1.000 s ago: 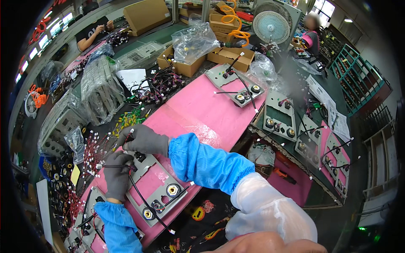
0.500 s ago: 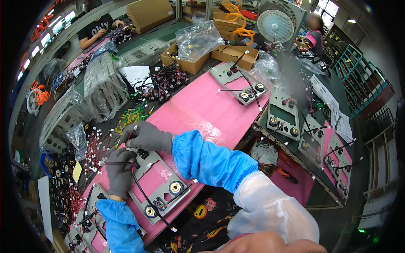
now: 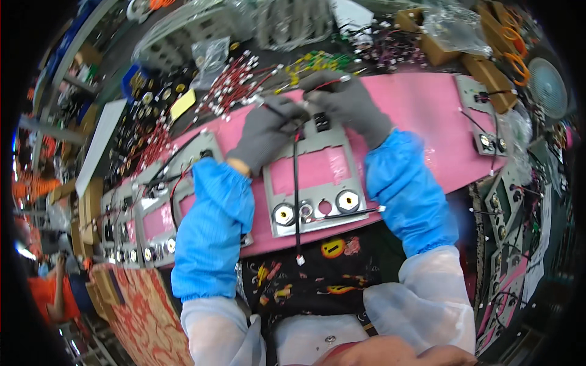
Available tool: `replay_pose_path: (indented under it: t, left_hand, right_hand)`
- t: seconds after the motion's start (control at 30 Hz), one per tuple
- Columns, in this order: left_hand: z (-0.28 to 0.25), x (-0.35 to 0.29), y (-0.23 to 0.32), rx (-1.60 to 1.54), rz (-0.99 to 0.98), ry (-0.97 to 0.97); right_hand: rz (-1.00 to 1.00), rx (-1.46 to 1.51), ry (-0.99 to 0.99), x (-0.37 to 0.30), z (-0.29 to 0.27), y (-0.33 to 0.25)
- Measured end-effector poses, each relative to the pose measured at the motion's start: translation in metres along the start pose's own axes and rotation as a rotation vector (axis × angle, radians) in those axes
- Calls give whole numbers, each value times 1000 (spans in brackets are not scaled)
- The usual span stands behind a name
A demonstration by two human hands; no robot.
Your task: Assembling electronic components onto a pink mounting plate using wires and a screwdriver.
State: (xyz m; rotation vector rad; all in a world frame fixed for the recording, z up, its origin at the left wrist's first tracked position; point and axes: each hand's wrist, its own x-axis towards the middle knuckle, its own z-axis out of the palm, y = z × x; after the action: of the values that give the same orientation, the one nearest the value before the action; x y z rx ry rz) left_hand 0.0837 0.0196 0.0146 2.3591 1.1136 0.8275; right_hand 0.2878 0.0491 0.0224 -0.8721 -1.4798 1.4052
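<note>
In front of me a grey metal panel (image 3: 360, 186) with a rectangular cutout and two round brass-centred fittings lies on a pink work surface (image 3: 421, 110). My left hand (image 3: 265, 134), in a grey glove, is closed at the panel's far left corner around a black cable. Another black cable (image 3: 296, 183) hangs down across the panel past its near edge. My right hand (image 3: 354, 110), also gloved, pinches a thin red wire (image 3: 329, 83) with a white plug above the far edge. A black switch-like part (image 3: 321, 122) sits between the hands. The fingertips are partly hidden and blurred.
More wired grey panels stand at the left (image 3: 159, 207) and far right (image 3: 482, 116). Beyond the pink surface lie red wire bundles (image 3: 235, 82), yellow-green wires (image 3: 317, 61), a yellow note (image 3: 182, 105) and bagged panels (image 3: 195, 30). A fan (image 3: 546, 88) is at far right.
My view has swung left, bringing the panel to the middle. Both hands stay at the panel's far end, the right hand still pinching the red wire.
</note>
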Motion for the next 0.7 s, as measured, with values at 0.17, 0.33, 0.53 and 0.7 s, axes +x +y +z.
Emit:
replay_pose_path:
  t: [0.17,0.33,0.53,0.7]
  left_hand:
    - [2,-8,-8,-58,-123,-2]
    - [4,-4,-7,-14,-88,14]
    - [3,-3,-5,-15,-73,19]
    - [6,-1,-6,40,-20,25]
  right_hand:
    - [-3,-123,-8,7,8,2]
    - [-11,-114,-14,5,2,3]
    - [-38,-76,3,4,2,2]
    - [-15,-49,-20,3,1,-2]
